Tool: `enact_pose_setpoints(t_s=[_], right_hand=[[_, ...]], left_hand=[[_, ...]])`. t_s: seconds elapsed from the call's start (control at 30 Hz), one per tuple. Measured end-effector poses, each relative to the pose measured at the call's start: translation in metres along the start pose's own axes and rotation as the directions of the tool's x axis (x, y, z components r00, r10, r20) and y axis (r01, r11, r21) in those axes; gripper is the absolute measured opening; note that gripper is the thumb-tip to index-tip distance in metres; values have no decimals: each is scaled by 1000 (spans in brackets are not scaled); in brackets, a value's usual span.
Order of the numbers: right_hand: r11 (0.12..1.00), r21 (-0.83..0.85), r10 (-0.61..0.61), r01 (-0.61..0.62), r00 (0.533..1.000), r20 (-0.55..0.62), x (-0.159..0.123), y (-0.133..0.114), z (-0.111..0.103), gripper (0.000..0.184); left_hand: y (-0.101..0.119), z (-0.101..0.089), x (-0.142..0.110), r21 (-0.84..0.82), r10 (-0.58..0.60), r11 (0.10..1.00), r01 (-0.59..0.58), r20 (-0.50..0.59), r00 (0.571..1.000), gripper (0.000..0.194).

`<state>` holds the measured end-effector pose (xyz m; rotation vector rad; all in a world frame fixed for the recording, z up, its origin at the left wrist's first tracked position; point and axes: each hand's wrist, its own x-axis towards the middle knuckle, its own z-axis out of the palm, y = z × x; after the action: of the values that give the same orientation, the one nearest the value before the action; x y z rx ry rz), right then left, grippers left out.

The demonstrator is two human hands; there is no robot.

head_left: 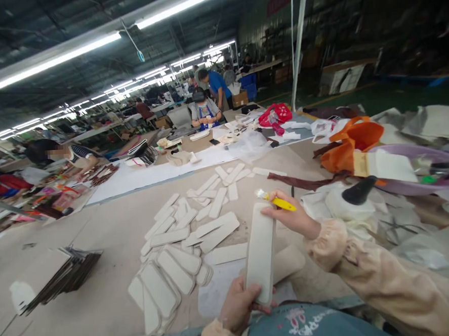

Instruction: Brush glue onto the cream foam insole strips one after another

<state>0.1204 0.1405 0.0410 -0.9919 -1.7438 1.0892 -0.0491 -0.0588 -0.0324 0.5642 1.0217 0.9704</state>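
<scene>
My left hand [240,299] grips the lower end of a long pale strip with rounded ends [260,252], thumb on top and fingers beneath. The strip is tilted up, its far end close to my right hand [290,214]. A brush with a yellow handle [283,203] is held in the right hand, its whitish bristles pointing left just above the strip's top. Fingertips of that hand are at the strip's upper edge; whether they press on it I cannot tell. Many similar pale pieces [173,267] lie overlapping on the table [109,215] to the left.
A stack of dark-edged sheets [64,276] lies at the left. On the right are a white container with a black top [352,201], an orange bag [345,150] and a purple basin [445,175]. Across the table a person in a blue apron [206,113] sits working.
</scene>
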Motion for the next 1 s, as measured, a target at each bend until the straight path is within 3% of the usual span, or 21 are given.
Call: enact_pose_setpoints(t_s=[0.2, 0.57, 1.0], right_hand=[[999, 19, -40, 39, 999, 25, 9, -6, 11, 32], [999, 52, 2, -5, 998, 63, 17, -2, 32, 36], [1000, -11, -17, 18, 995, 97, 23, -4, 65, 29]], left_hand=[[-1, -2, -4, -39, 15, 999, -18, -71, 997, 49], [7, -11, -12, -79, -37, 996, 32, -60, 998, 54], [0, -40, -16, -72, -13, 997, 11, -19, 1000, 54]])
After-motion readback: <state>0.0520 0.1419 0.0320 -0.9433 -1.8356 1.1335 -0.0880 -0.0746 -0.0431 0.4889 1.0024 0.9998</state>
